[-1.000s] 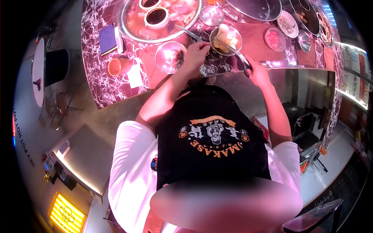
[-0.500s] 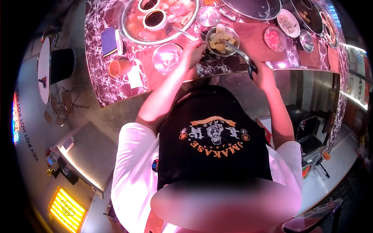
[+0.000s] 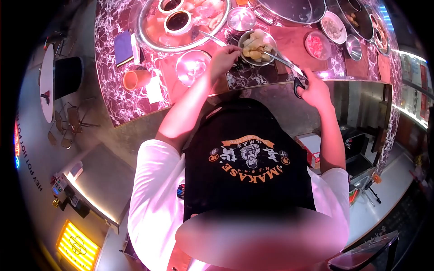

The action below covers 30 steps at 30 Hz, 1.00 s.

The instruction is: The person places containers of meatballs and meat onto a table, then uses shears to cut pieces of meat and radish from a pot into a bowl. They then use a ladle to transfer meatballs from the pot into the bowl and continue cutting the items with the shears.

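Left edge, off the counter: round white table, dark seat beside it. On the marble counter: purple notebook, orange cup below it, white card just right of the cup. Big steel pot at top, two dark sauce cups inside it. Empty steel bowl sits below the pot, near the counter edge.

Left hand: fingers bunched, tips at the near-left rim of the food bowl. Can't tell if it pinches the rim or a piece of food. A ladle lies just above the hand, handle running from the pot. Small steel dish above the food bowl.

Food bowl holds pale chunks and sits centre of the counter, between the two hands. Scissors: blades run into the bowl's right side, black handles over the counter edge. Right hand is clenched around those handles, off the counter edge.

Further right: dish of red meat, white plate, small steel cup.
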Available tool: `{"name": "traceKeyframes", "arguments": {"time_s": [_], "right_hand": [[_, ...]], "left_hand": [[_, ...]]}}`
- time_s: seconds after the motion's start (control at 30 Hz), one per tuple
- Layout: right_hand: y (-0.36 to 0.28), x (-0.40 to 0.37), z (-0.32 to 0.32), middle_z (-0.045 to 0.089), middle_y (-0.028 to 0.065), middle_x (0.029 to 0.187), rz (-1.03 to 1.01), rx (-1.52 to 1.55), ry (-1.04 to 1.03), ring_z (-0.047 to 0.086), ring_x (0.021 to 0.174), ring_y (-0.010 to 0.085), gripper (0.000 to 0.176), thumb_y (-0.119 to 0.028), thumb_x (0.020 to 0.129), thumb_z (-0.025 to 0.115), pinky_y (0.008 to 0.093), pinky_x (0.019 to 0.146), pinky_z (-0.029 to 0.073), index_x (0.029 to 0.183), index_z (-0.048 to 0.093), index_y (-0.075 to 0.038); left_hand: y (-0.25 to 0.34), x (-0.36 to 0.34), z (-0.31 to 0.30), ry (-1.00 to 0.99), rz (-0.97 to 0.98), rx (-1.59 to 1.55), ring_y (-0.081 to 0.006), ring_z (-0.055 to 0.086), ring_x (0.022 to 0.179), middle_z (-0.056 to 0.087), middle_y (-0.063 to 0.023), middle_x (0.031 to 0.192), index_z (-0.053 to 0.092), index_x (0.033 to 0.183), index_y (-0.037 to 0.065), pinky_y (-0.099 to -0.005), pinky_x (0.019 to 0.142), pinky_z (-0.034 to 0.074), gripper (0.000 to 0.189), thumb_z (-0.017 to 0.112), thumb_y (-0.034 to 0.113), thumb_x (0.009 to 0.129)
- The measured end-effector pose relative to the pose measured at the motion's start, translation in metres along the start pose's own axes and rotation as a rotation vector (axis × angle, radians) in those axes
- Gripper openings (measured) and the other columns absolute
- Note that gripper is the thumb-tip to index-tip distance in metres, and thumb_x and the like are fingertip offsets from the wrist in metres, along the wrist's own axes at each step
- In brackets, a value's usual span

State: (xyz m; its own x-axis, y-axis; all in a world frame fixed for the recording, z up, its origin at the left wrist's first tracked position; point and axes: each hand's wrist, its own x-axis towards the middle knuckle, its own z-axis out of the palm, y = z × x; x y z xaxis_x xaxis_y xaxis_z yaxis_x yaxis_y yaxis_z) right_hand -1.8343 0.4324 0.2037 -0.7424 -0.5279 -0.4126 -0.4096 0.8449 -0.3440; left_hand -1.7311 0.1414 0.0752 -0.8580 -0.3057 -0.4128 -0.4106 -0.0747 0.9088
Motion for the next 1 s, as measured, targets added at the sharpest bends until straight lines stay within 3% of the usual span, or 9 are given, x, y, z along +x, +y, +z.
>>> {"name": "traceKeyframes", "arguments": {"time_s": [0.2, 0.23, 0.4, 0.57, 0.63, 0.67, 0.77, 0.83, 1.0], "right_hand": [[0.002, 0.037, 0.026, 0.065, 0.0162, 0.109, -0.089, -0.048, 0.024, 0.063, 0.101, 0.0368, 0.056, -0.017, 0.076, 0.068, 0.0456, 0.084, 0.050, 0.130, 0.052, -0.017], [0.006, 0.037, 0.028, 0.065, 0.0167, 0.108, -0.065, -0.053, -0.017, 0.063, 0.100, 0.0371, 0.056, -0.015, 0.076, 0.068, 0.0451, 0.084, 0.050, 0.131, 0.052, -0.017], [0.017, 0.013, 0.005, 0.065, 0.0174, 0.107, -0.104, 0.002, 0.020, 0.063, 0.099, 0.0364, 0.058, -0.012, 0.075, 0.068, 0.0438, 0.083, 0.051, 0.131, 0.053, -0.017], [0.003, 0.011, -0.025, 0.066, 0.0184, 0.107, 0.042, -0.026, -0.053, 0.064, 0.098, 0.0351, 0.058, -0.015, 0.073, 0.067, 0.0414, 0.083, 0.050, 0.129, 0.052, -0.017], [0.009, 0.025, -0.020, 0.066, 0.0186, 0.106, 0.062, -0.013, -0.059, 0.065, 0.098, 0.0349, 0.057, -0.016, 0.074, 0.066, 0.0406, 0.083, 0.050, 0.129, 0.052, -0.017], [0.019, 0.035, -0.011, 0.067, 0.0175, 0.105, 0.063, 0.089, -0.128, 0.066, 0.096, 0.0324, 0.054, -0.018, 0.076, 0.066, 0.0389, 0.082, 0.050, 0.128, 0.053, -0.015], [0.030, 0.051, 0.016, 0.068, 0.0142, 0.100, 0.051, 0.303, -0.194, 0.066, 0.090, 0.0264, 0.050, -0.019, 0.079, 0.066, 0.0351, 0.080, 0.050, 0.127, 0.054, -0.012], [0.041, 0.062, 0.038, 0.068, 0.0060, 0.094, 0.033, 0.543, -0.231, 0.062, 0.076, 0.0144, 0.043, -0.016, 0.085, 0.063, 0.0279, 0.067, 0.048, 0.127, 0.057, -0.009], [0.045, 0.084, 0.027, 0.064, 0.0001, 0.080, 0.187, 0.856, -0.444, 0.056, 0.061, 0.0069, 0.038, -0.011, 0.090, 0.062, 0.0228, 0.051, 0.040, 0.127, 0.058, -0.007]], "left_hand": [[-0.026, 0.007, 0.019, -0.001, 0.013, 0.126, -0.0055, 0.053, 0.064, 0.060, 0.0017, 0.070, 0.070, 0.107, 0.002, -0.0219, 0.056, 0.041, 0.022, 0.062, 0.018, 0.093], [-0.033, 0.010, 0.020, 0.017, 0.064, 0.094, -0.0100, 0.057, 0.061, 0.064, -0.0030, 0.070, 0.070, 0.105, 0.002, -0.0276, 0.058, 0.045, 0.025, 0.060, 0.020, 0.091], [-0.047, 0.011, 0.020, 0.040, -0.015, 0.068, -0.0062, 0.054, 0.063, 0.061, 0.0011, 0.070, 0.070, 0.108, 0.002, -0.0231, 0.057, 0.042, 0.023, 0.061, 0.017, 0.093], [-0.034, 0.005, 0.021, 0.050, -0.050, 0.073, -0.0059, 0.053, 0.064, 0.061, 0.0006, 0.071, 0.070, 0.108, 0.002, -0.0233, 0.058, 0.043, 0.023, 0.061, 0.018, 0.093], [-0.039, 0.004, 0.022, 0.061, 0.008, 0.201, -0.0105, 0.059, 0.067, 0.065, -0.0036, 0.075, 0.069, 0.108, 0.004, -0.0270, 0.062, 0.047, 0.024, 0.061, 0.019, 0.092], [-0.035, 0.001, 0.024, 0.061, 0.008, 0.205, -0.0105, 0.059, 0.067, 0.065, -0.0036, 0.075, 0.069, 0.108, 0.004, -0.0270, 0.062, 0.047, 0.024, 0.061, 0.019, 0.092], [-0.021, -0.019, 0.032, 0.112, 0.142, 0.436, -0.0248, 0.068, 0.081, 0.070, -0.0137, 0.088, 0.069, 0.108, 0.006, -0.0356, 0.073, 0.051, 0.024, 0.058, 0.021, 0.092], [-0.018, -0.028, 0.030, 0.124, 0.092, 0.489, -0.0251, 0.068, 0.081, 0.070, -0.0138, 0.087, 0.069, 0.107, 0.006, -0.0357, 0.073, 0.051, 0.024, 0.057, 0.021, 0.092], [-0.019, -0.070, -0.013, 0.180, 0.101, 0.620, -0.0237, 0.068, 0.077, 0.070, -0.0133, 0.085, 0.068, 0.106, 0.005, -0.0341, 0.072, 0.052, 0.023, 0.058, 0.019, 0.092]]}}
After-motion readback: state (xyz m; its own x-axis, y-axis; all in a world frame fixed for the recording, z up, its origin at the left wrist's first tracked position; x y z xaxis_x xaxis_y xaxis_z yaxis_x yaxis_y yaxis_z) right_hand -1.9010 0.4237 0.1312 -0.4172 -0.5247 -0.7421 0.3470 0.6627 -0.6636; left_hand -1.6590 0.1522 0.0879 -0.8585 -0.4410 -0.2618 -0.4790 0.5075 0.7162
